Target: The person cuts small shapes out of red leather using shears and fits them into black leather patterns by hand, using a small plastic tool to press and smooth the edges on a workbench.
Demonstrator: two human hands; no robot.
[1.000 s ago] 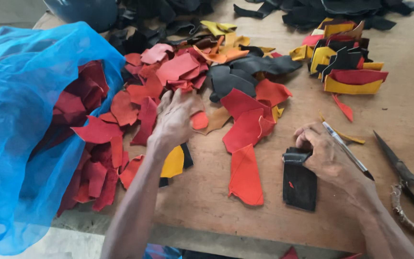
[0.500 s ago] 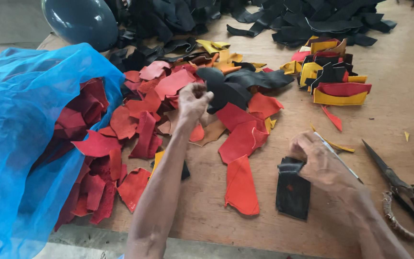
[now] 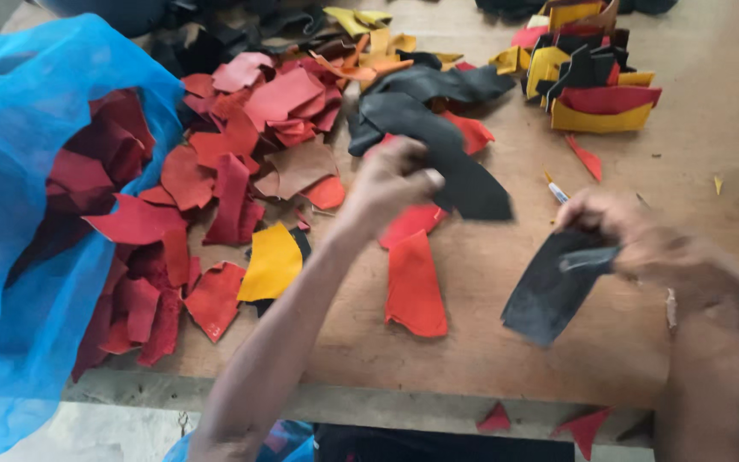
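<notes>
A wooden workbench (image 3: 506,359) carries the material. Lying directly on it are a spread of red leather scraps (image 3: 241,145), a yellow scrap (image 3: 271,261), an orange-red strip (image 3: 415,287), a run of black pieces (image 3: 438,98), and a stacked pile of yellow, black and red offcuts (image 3: 596,85) at the far right. A blue mesh bag (image 3: 19,257) holding dark red scraps overlaps the bench's left end.

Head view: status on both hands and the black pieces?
Left hand shut on long black strip, lifted over the pile. Right hand shut on black piece, above the table. Red scrap lies between them, nothing blocking.
</notes>
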